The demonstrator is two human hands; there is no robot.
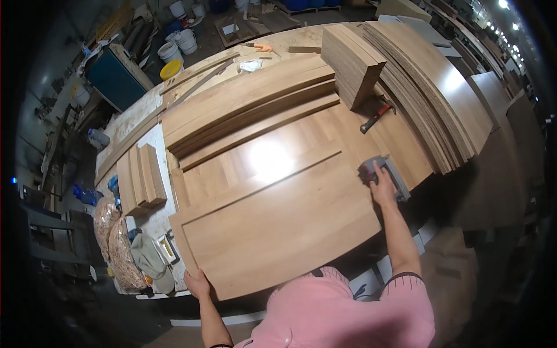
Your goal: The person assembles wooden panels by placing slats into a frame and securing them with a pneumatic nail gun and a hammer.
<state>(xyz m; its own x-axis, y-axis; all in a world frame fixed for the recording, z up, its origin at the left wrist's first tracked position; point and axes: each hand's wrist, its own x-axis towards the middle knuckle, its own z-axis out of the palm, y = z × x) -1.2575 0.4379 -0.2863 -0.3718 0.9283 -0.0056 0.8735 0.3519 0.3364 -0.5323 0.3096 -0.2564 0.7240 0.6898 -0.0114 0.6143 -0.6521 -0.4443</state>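
Observation:
A large flat wood-grain panel (284, 226) lies in front of me on the workbench, with a narrow strip (180, 238) along its left edge and another along its far edge. My left hand (198, 284) grips the panel's near left corner, thumb on the strip side. At the panel's right edge, my right hand (382, 187) is wrapped round a grey and dark red nail gun (396, 177); its nose is hard to make out. Farther off on the right, a hammer (376, 118) with a red and black handle lies on the boards.
Long stacked boards (249, 104) lie beyond the panel. An upright block of boards (351, 64) and a tall panel stack (418, 93) stand at the far right. Short boards (142, 180), a cap (152, 261) and a bag (119, 249) are on the left.

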